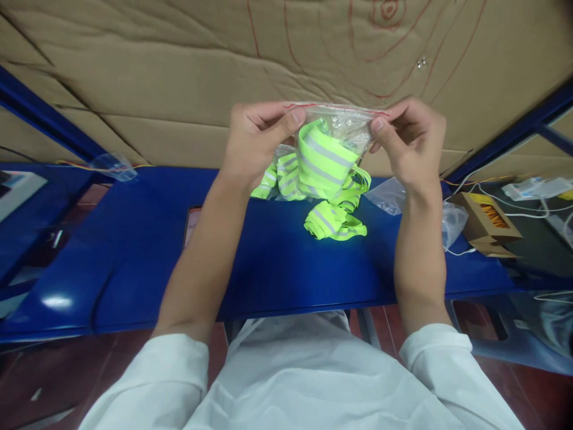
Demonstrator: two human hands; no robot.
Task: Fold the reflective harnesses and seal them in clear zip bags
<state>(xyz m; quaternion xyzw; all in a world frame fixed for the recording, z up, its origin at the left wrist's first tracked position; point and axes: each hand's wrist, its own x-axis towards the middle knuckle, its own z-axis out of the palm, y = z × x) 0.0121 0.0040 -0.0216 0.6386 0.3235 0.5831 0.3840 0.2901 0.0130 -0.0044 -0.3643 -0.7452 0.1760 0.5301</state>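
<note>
Between my two hands hangs a clear zip bag (349, 126) with a red line along its top edge. Inside it lies a folded neon-yellow reflective strap (324, 161) with silver stripes. My left hand (262, 137) pinches the bag's top left corner between thumb and fingers. The top right corner is pinched by my right hand (409, 137). Behind and below the bag, more neon bundles (289, 176) rest on the blue table, at least partly in clear plastic. A loose rolled neon strap (333, 221) lies nearer to me on the table.
A blue table (286, 269) spans the view, with a cardboard wall (179, 77) behind it. Clear plastic bags (388, 196) and an opened brown box (486, 224) are at the right, near white cables. A phone (192, 224) lies partly behind my left forearm. A clear cup (114, 167) lies at back left.
</note>
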